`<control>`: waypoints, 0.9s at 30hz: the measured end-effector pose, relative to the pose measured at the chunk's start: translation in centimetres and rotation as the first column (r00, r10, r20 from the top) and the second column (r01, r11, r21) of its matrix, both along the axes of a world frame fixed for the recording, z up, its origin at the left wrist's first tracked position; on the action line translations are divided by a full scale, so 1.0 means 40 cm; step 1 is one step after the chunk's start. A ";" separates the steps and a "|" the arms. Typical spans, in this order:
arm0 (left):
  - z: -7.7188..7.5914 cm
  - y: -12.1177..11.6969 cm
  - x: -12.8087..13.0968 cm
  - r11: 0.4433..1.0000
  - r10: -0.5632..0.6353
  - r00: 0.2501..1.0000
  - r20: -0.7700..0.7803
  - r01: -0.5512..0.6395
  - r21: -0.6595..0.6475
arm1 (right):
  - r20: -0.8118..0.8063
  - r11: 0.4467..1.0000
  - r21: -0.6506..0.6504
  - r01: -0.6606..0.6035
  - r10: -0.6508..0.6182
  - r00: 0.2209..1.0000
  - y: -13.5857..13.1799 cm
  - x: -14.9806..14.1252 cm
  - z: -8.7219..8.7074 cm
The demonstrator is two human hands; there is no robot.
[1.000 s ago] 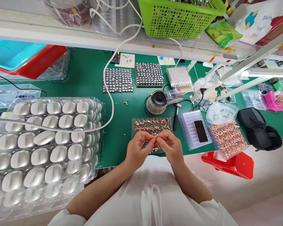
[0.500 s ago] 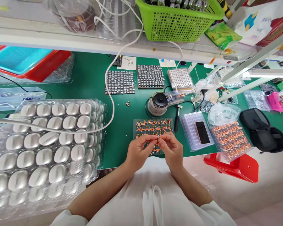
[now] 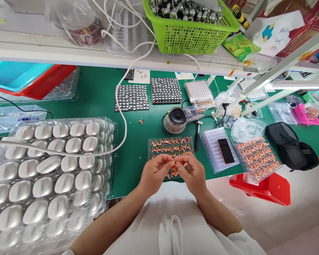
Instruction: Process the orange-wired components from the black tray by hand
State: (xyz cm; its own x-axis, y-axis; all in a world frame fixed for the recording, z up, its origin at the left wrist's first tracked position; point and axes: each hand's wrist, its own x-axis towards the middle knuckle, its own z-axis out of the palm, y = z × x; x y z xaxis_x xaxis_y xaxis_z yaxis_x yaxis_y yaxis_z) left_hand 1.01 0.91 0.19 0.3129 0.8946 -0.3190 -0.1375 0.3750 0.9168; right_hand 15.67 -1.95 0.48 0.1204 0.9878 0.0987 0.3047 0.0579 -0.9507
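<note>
Pinching a tiny piece (image 3: 174,161) between my left hand (image 3: 153,174) and right hand (image 3: 192,173), fingertips closed, probably for steadiness.

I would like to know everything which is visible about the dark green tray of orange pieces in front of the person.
The dark green tray looks roughly rectangular and like plastic. It lies flat on the green table near the front edge, left of the hammer. Small orange pieces with yellow bits lie in rows across it. The left grip and right grip, over its near part, hide some of it; whether they touch it cannot be told.
</note>
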 end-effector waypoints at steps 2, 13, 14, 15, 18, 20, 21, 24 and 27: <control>-0.003 -0.003 0.000 1.000 0.004 1.000 -0.025 -0.003 0.028 | 0.028 1.000 0.013 0.004 -0.004 1.000 0.001 -0.003 0.002; -0.005 0.006 -0.020 0.981 -0.161 0.977 0.142 0.173 -0.082 | -0.034 0.991 -0.072 -0.113 0.111 0.993 -0.007 0.015 0.014; -0.007 0.011 -0.024 0.967 -0.211 0.962 0.172 0.231 -0.108 | -0.117 0.979 -0.125 -0.159 0.145 0.983 -0.007 0.023 0.010; -0.011 0.015 -0.028 0.948 -0.262 0.943 0.206 0.291 -0.129 | -0.224 0.958 -0.184 -0.221 0.177 0.958 -0.007 0.033 0.003; -0.031 0.018 -0.031 0.868 -0.383 0.864 0.326 0.458 -0.193 | -0.563 0.836 -0.321 -0.445 0.209 0.799 -0.011 0.062 -0.029; -0.046 0.011 -0.022 0.833 -0.391 0.847 0.361 0.492 -0.253 | -0.681 0.777 -0.350 -0.523 0.173 0.712 -0.018 0.077 -0.059; -0.054 0.006 -0.015 0.829 -0.376 0.854 0.359 0.483 -0.281 | -0.708 0.766 -0.359 -0.534 0.149 0.690 -0.022 0.084 -0.076; -0.083 -0.007 0.014 0.849 -0.357 0.885 0.298 0.441 -0.292 | -0.741 0.758 -0.387 -0.525 0.084 0.667 -0.031 0.101 -0.135; -0.142 -0.013 0.051 0.891 -0.408 0.911 0.056 0.411 -0.191 | -0.641 0.788 -0.445 -0.425 0.051 0.766 -0.043 0.128 -0.205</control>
State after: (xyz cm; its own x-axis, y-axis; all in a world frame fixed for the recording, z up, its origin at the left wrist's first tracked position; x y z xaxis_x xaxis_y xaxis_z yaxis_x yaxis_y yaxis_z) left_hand 3.04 0.37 -5.50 0.6440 0.6070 -0.4656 0.0543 0.5709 0.8192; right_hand 20.80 -3.66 -7.72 -0.2796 0.8455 -0.4550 -0.2496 -0.5216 -0.8159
